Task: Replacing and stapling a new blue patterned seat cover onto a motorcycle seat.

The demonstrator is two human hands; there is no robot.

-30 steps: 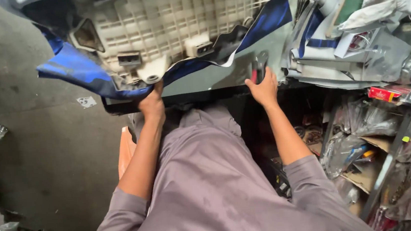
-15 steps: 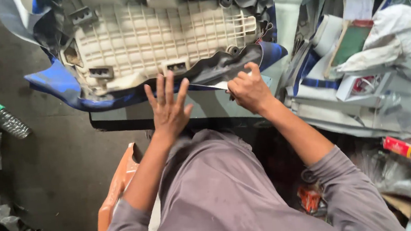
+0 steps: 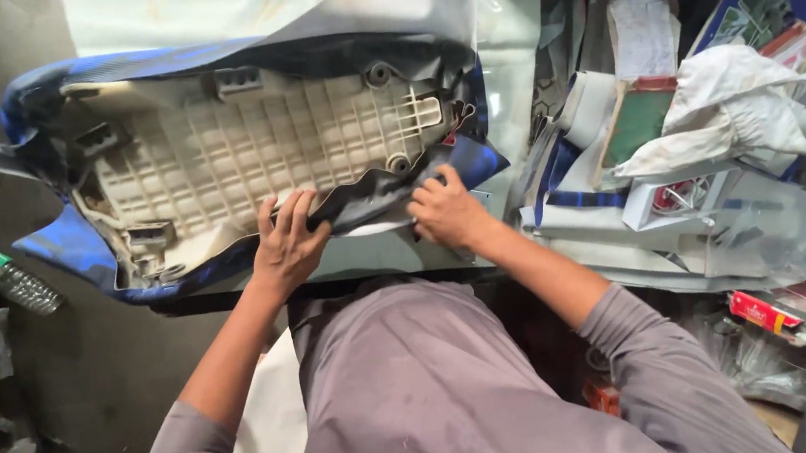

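Note:
A cream ribbed plastic seat base lies upside down on the work surface, wrapped by a blue and black cover. My left hand presses flat on the near edge of the base, fingers spread over the cover's folded edge. Just to the right, my right hand pinches the dark cover flap at the base's near right corner and holds it against the plastic.
A pale sheet lies under the seat at the back. Piled at the right are a white cloth, a green book, papers and clear bags. A plastic bottle with a green cap lies at the left.
The view has tilted so the whole seat base shows. My left hand slid onto the cover's edge, and my right hand closed on the flap beside it.

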